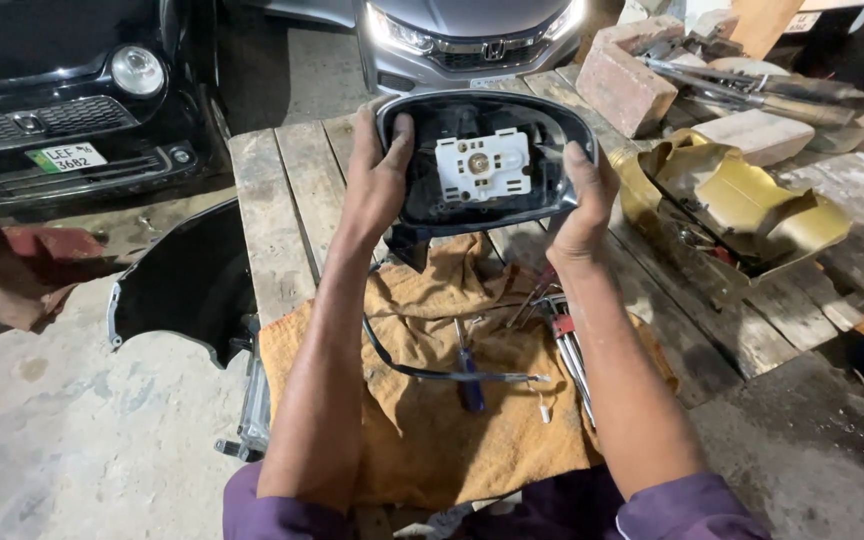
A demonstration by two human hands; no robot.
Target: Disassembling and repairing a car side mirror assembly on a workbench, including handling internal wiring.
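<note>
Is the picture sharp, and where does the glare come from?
Head view: the mirror housing between left hand and right hand is sharp and evenly lit; glare comes from the grey car's headlights; straight bench planks splay outward, wide-lens distortion.

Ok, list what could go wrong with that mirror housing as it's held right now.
1. The mirror housing is held up off the wooden table by its edges only, left hand and right hand; a slip might drop it.
2. The white motor plate is exposed and could get knocked.
3. The screwdriver on the orange cloth could roll off.
</note>
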